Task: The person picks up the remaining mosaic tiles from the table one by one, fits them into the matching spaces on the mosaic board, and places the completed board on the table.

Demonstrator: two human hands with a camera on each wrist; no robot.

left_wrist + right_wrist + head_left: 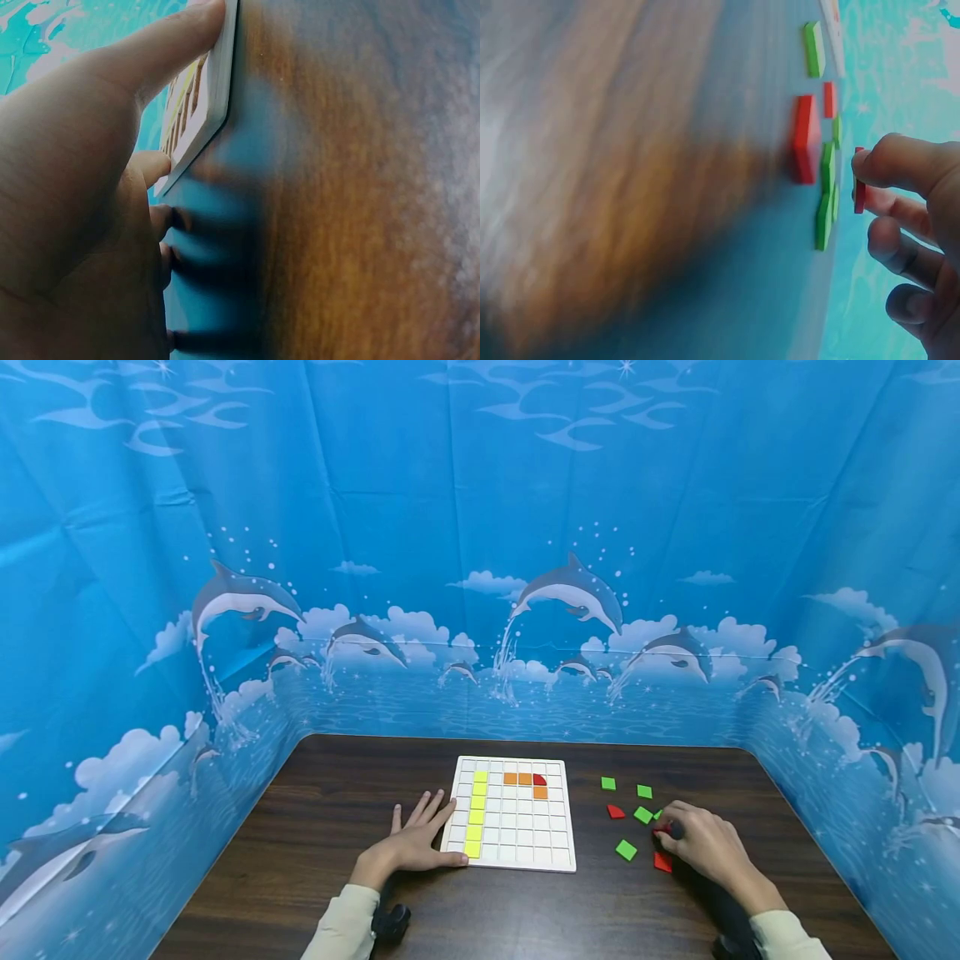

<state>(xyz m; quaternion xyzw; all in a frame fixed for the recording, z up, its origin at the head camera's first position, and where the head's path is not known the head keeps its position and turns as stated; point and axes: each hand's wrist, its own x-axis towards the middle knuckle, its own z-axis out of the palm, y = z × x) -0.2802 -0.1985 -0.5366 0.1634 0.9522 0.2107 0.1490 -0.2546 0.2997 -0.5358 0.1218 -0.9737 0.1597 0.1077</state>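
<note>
Head view: possible drop of the red tile (860, 196) held in the right hand (701, 842), likely from a narrow edge grip. Possible disturbance of the green tile (642, 815), just left of the right fingertips, through a low sweep. Possible skewing of the board (525, 835), beside the left hand (416, 843), from uneven pressure. Right fingers: nearly together at thumb and opposing fingertip, pinching the red tile. Left fingers: spread, extended, touching board edges, grasping nothing.
</note>
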